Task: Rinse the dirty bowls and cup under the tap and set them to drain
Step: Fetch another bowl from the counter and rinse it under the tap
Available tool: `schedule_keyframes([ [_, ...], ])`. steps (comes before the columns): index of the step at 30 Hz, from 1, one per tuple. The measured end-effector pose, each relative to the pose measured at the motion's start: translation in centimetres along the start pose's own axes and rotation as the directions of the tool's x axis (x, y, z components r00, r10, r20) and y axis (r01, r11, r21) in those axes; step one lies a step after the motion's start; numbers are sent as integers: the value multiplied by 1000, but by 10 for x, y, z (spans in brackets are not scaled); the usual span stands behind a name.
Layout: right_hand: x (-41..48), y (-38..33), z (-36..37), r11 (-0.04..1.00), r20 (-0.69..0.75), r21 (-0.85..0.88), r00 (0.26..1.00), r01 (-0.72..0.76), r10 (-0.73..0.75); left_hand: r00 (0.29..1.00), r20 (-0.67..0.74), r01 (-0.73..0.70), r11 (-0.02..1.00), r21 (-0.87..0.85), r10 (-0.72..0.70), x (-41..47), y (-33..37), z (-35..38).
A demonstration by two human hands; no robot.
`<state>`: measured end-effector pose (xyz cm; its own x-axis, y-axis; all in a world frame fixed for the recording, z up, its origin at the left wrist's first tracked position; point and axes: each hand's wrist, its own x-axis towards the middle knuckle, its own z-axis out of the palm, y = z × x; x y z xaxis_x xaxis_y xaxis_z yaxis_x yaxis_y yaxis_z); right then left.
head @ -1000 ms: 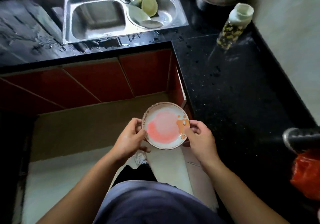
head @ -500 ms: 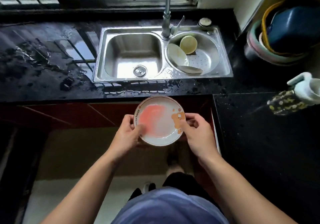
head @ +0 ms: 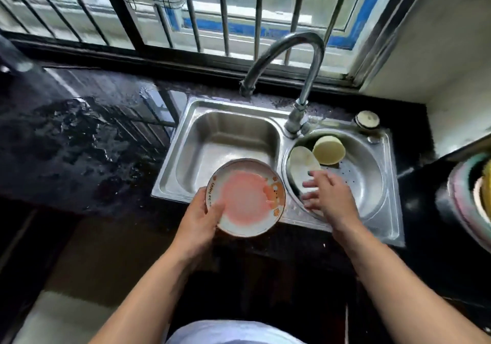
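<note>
My left hand grips the left rim of a white bowl with a bear picture and pink-orange residue inside. The bowl hangs over the front edge of the left sink basin. My right hand is off the bowl, fingers spread, over the front of the round drain basket in the right basin. A white dish and a pale yellow-green cup lean inside that basket. The curved tap stands behind, its spout over the left basin, with no water visible.
Wet black countertop lies left of the sink, with more counter to the right. A barred window is behind. Stacked coloured basins sit at the right edge. A round white cap is behind the right basin.
I have stepped up to the sink and the bowl has moved forward over the left basin. My right hand let go of the bowl and moved right over the drain basket.
</note>
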<state>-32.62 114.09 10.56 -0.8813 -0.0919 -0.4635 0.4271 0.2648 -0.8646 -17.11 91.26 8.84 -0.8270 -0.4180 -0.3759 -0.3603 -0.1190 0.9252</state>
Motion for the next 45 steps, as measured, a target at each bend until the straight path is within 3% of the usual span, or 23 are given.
schedule_keyframes([
  [4,109,-33,-8,994,-130,-107,991,-25,11,1000,13,22,1000,19,-22,58,3,-1],
  [6,159,-44,-7,948,-177,-318,983,-14,-45,999,17,32,998,57,-33,82,5,-1],
  [8,198,-47,-2,803,-121,-597,989,-5,-84,998,11,58,994,88,-59,105,4,-4],
  [10,223,-40,5,659,-43,-752,997,10,-64,994,4,108,988,111,-109,127,2,-6],
  [13,236,-28,14,558,-27,-830,998,6,-51,989,18,144,987,70,-145,153,1,-10],
  [19,235,-23,29,462,-148,-882,985,-89,-91,987,61,150,989,18,-151,186,2,-17],
  [26,228,-21,52,566,-373,-748,925,-347,74,977,75,205,977,-52,-201,209,6,-18],
  [28,221,-16,55,620,-382,-711,922,-332,56,975,77,215,975,-57,-210,214,6,-18],
  [31,209,-14,53,694,-348,-693,934,-195,-86,973,76,224,973,-55,-219,221,4,-19],
  [33,192,-7,49,693,-265,-716,953,-90,-150,972,83,222,974,-50,-218,225,1,-18],
  [36,155,13,45,689,-131,-725,983,-6,-130,973,95,217,975,-45,-212,231,-3,-16],
  [40,109,45,47,711,-68,-703,997,-21,-39,976,79,203,979,-2,-202,238,-9,-15],
  [45,81,57,58,781,-129,-611,990,-128,61,972,67,225,974,-12,-224,243,-13,-14],
])
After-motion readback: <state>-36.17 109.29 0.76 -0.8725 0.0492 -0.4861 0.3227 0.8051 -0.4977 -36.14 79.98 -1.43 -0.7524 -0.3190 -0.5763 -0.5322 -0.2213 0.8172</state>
